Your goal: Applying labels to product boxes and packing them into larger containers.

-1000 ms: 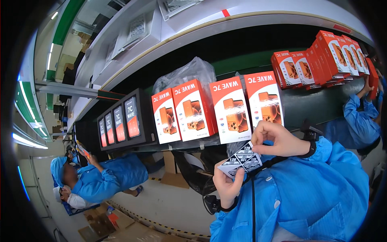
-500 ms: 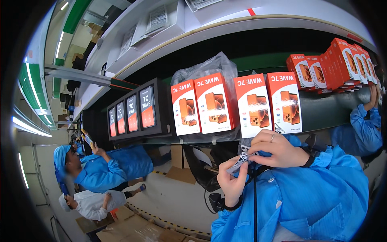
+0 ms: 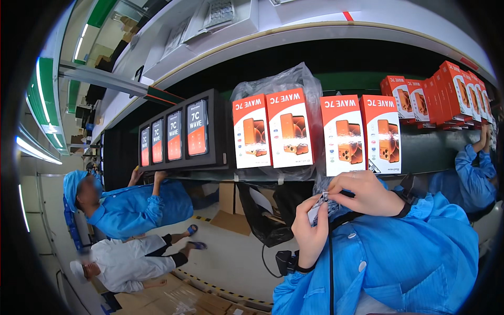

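Observation:
In front of my chest, both hands are at a small strip of silvery-white stickers with dark print (image 3: 316, 211). My left hand (image 3: 308, 231) pinches the strip between thumb and fingers. The fingertips of my right hand (image 3: 366, 193) are closed at its upper end; whether they have a piece of it is too small to tell. Just beyond my hands stand two red-and-white phone boxes, the nearer left one (image 3: 342, 136) and the right one (image 3: 381, 134), which bears a small dark sticker at its lower left corner.
Two more phone boxes (image 3: 273, 128) stand left, before a clear plastic bag (image 3: 307, 79). A black foam tray (image 3: 218, 126) holds several phones. Stacked red boxes (image 3: 446, 94) are at the right. A co-worker in blue (image 3: 139, 207) is at the tray; another person in white (image 3: 128, 260) is behind.
My left hand has tilted more upright around the sticker strip, both hands staying together. The co-worker in blue has lowered their hands to the tray's edge. The person in white has shifted.

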`<state>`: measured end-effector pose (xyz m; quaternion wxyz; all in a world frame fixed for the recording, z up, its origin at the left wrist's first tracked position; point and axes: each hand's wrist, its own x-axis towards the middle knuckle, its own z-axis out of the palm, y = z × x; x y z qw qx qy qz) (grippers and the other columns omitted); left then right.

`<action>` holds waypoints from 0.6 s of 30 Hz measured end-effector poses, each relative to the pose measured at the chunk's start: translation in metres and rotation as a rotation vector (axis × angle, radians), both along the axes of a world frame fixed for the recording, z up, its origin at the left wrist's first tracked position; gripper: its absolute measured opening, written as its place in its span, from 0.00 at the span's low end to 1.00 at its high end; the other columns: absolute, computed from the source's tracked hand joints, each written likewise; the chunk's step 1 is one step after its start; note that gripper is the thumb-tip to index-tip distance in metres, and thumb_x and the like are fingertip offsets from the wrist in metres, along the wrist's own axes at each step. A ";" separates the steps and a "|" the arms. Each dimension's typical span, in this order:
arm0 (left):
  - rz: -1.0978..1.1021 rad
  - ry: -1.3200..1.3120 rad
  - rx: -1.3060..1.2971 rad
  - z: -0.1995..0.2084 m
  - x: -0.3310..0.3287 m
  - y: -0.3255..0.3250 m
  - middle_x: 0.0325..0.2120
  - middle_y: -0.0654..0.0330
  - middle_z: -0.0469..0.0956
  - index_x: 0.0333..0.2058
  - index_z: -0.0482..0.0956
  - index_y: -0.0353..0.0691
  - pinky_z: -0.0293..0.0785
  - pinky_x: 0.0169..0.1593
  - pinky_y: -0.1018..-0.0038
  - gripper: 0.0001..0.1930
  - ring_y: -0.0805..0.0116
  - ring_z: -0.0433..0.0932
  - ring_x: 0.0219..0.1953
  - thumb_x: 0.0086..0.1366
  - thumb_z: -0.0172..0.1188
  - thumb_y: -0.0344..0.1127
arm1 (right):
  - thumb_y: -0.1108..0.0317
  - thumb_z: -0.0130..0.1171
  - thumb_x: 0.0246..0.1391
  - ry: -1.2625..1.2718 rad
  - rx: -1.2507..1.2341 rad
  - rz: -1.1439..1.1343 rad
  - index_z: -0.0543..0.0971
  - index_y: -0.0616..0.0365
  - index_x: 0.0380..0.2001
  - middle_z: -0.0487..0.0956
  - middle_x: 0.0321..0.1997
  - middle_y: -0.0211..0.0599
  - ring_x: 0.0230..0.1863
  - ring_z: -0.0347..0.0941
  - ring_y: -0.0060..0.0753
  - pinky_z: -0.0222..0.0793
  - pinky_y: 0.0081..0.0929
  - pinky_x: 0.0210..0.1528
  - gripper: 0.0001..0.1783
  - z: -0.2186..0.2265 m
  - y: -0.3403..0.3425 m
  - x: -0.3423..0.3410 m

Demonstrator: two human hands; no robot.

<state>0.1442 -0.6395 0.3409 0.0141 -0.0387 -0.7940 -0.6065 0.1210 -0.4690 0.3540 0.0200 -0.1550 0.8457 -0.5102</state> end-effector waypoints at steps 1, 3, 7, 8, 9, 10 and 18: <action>0.007 0.028 -0.117 0.001 -0.002 0.002 0.31 0.54 0.79 0.41 0.72 0.33 0.74 0.37 0.77 0.11 0.74 0.78 0.32 0.60 0.60 0.26 | 0.73 0.65 0.46 -0.001 0.003 0.001 0.76 0.60 0.28 0.79 0.33 0.38 0.34 0.77 0.38 0.72 0.28 0.36 0.07 -0.002 -0.003 0.000; 0.066 0.070 -0.194 -0.003 -0.005 0.005 0.29 0.51 0.78 0.41 0.72 0.32 0.74 0.36 0.74 0.10 0.66 0.79 0.29 0.61 0.59 0.28 | 0.73 0.65 0.46 0.126 0.110 -0.050 0.76 0.60 0.27 0.78 0.31 0.37 0.32 0.76 0.39 0.72 0.27 0.35 0.07 -0.006 -0.006 -0.002; 0.257 0.055 -0.244 -0.013 -0.013 -0.004 0.27 0.51 0.77 0.40 0.71 0.31 0.73 0.33 0.73 0.10 0.66 0.78 0.27 0.62 0.57 0.29 | 0.69 0.62 0.46 -0.023 -0.023 0.007 0.75 0.59 0.26 0.73 0.27 0.35 0.29 0.75 0.33 0.70 0.25 0.31 0.07 0.006 0.004 -0.014; 0.280 0.058 -0.245 -0.016 -0.014 -0.011 0.27 0.51 0.77 0.39 0.70 0.30 0.73 0.33 0.74 0.10 0.67 0.78 0.27 0.63 0.57 0.30 | 0.69 0.61 0.46 -0.137 -0.015 -0.010 0.76 0.59 0.26 0.74 0.26 0.36 0.27 0.75 0.33 0.70 0.26 0.30 0.06 0.006 0.009 -0.021; 0.301 0.061 -0.245 -0.019 -0.016 -0.017 0.26 0.52 0.77 0.39 0.70 0.30 0.73 0.32 0.75 0.10 0.69 0.77 0.27 0.63 0.57 0.30 | 0.69 0.61 0.46 -0.251 -0.007 -0.028 0.77 0.60 0.25 0.75 0.25 0.37 0.25 0.75 0.33 0.70 0.26 0.29 0.06 0.006 0.015 -0.028; 0.302 0.059 -0.213 -0.024 -0.017 -0.023 0.26 0.52 0.77 0.39 0.69 0.30 0.73 0.32 0.76 0.11 0.70 0.77 0.27 0.63 0.57 0.31 | 0.70 0.60 0.46 -0.244 0.011 -0.056 0.79 0.63 0.24 0.77 0.22 0.41 0.22 0.75 0.35 0.70 0.28 0.27 0.06 -0.003 0.020 -0.034; 0.259 0.004 -0.163 -0.019 -0.022 -0.026 0.26 0.53 0.76 0.39 0.69 0.30 0.73 0.32 0.76 0.11 0.70 0.77 0.28 0.63 0.57 0.31 | 0.70 0.60 0.45 -0.324 0.158 -0.092 0.80 0.64 0.23 0.76 0.18 0.42 0.21 0.74 0.37 0.68 0.31 0.26 0.07 -0.022 0.024 -0.046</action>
